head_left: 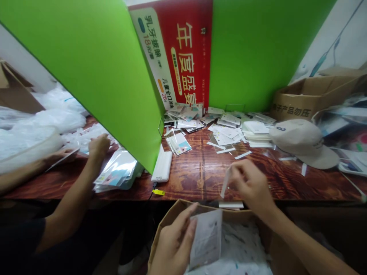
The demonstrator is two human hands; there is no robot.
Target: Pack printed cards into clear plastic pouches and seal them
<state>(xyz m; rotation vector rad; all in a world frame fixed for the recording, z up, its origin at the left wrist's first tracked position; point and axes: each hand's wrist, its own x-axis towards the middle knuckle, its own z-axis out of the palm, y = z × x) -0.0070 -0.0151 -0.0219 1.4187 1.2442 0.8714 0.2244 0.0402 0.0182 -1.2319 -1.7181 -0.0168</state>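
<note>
Over an open cardboard box (161, 226), my left hand (173, 244) grips a clear plastic packet (207, 237) with a whitish printed card inside. My right hand (254, 187) is raised above the table's front edge, fingers pinching a thin white strip (226, 184) that hangs downward. White and clear scraps (243, 248) fill the box below both hands. On the wooden table (197, 168) ahead, flat packets with cards (179, 142) and loose white strips (243, 155) are scattered beside a stack of white cards (256, 131).
Green panels (243, 49) and a red poster (186, 49) stand at the back. A white power bank (162, 165) with a cable lies left. A cap (304, 143) and a cardboard box (304, 97) sit right. Beyond the left panel a co-worker's hands (99, 147) work among plastic bags.
</note>
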